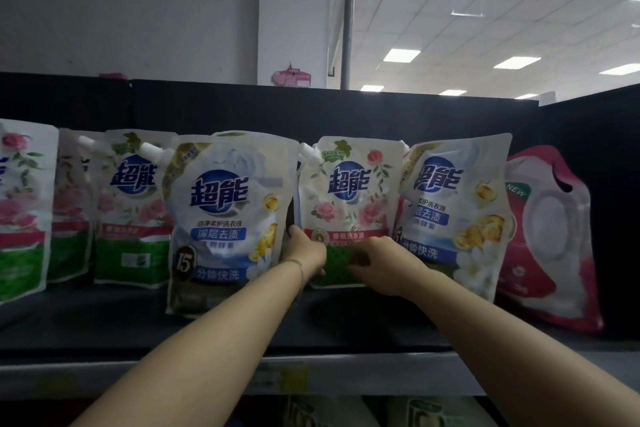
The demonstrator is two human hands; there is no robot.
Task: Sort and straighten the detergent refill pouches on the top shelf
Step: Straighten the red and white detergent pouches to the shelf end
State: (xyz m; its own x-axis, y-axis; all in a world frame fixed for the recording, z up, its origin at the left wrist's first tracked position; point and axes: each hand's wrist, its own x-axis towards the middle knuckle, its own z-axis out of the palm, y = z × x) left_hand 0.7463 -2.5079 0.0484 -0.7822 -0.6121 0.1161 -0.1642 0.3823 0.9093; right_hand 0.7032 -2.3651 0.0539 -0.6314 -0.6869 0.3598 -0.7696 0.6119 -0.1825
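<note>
Fingers of my left hand [304, 250] curl round the left edge of the rose pouch [349, 191], mid top shelf [104, 333]. My right hand [379, 262] presses bent fingers on its lower front; whether they grip I cannot tell. Holding both sides, I judge, keeps the floppy bag from sagging.

Rose pouch [349, 198] stands upright between blue-labelled pouches [225, 218] on the shelf [104, 322].

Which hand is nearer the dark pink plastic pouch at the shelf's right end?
Right. The right hand holds the lower front of the rose-printed pouch, one pouch short of the dark pink pouch; the left hand grips its left edge, farther off.
</note>
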